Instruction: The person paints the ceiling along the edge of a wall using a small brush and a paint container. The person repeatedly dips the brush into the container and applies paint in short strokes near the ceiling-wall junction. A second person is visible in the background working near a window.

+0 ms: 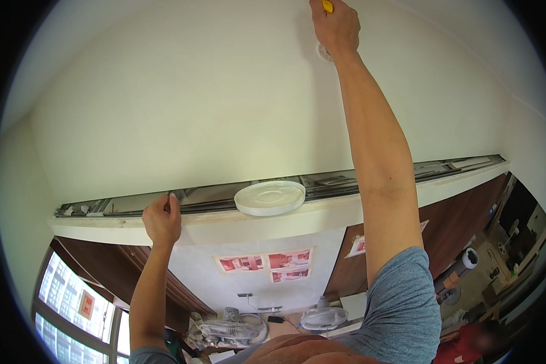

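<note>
My right hand is raised high against the pale ceiling, its fingers closed round a tool with a yellow handle. The rest of that tool is hidden or out of the picture. Partly behind my right wrist shows a small round white fitting in the ceiling. Lower down, my left hand is closed at the edge of a long ledge; what its fingers grip, if anything, cannot be made out. A shallow round white cover rests on the ledge, to the right of my left hand.
A dark slot with metal strips runs behind the ledge. Below are red-and-white pictures on the wall, two fans, a window at left, brown panels and a person in red at lower right.
</note>
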`<state>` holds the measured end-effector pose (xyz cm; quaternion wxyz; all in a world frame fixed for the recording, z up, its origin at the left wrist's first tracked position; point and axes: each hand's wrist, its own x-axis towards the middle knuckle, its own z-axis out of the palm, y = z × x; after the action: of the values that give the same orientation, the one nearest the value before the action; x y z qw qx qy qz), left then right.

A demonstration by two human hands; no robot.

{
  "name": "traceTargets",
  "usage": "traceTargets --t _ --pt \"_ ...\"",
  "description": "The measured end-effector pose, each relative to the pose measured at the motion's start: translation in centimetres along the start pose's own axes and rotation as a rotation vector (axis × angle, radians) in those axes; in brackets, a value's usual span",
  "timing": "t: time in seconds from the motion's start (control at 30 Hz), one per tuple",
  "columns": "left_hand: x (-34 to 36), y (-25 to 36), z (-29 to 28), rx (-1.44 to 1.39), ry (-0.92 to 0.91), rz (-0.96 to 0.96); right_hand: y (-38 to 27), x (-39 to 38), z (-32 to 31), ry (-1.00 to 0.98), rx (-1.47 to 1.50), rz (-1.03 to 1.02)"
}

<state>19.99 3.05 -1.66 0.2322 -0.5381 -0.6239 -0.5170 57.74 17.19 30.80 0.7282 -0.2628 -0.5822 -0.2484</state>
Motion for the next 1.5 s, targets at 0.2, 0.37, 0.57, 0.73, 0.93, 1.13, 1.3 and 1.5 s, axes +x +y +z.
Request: traceTargets --t 0.2,0.37,0.57,0.73,0.93,1.13,1.3,1.5 --pt "-0.1 0.0 -0.1 -0.009 0.006 0.002 -0.3 0.0 0.0 -0.013 -0.014 0.008" --pt "-0.1 -0.1 0.1 0.008 0.001 0.001 -0.1 -0.1 0.0 -0.007 -0.021 -0.001" --pt "0.0 -0.3 0.1 0.003 0.004 0.014 0.1 -0.1 0.2 0.014 -0.002 -0.041" --pt "-0.1 -0.2 0.0 -0.001 0.012 0.012 -0.2 0.0 0.1 -0.024 -0.001 -0.015" --pt "0.0 0.0 0.0 -0.008 0.001 -0.005 -0.4 -0.1 -0.1 -0.040 -0.025 -0.014" --pt "-0.1 -0.2 0.0 0.017 0.008 0.014 -0.8 -0.1 -0.2 -0.062 -0.018 0.010" --pt "-0.1 0.0 -0.1 0.024 0.001 0.011 -0.4 -0.1 -0.1 -0.061 -0.015 -0.029" --pt "-0.1 0.1 -0.2 0.024 -0.005 0.014 -0.8 -0.1 -0.2 -0.093 -0.019 0.002"
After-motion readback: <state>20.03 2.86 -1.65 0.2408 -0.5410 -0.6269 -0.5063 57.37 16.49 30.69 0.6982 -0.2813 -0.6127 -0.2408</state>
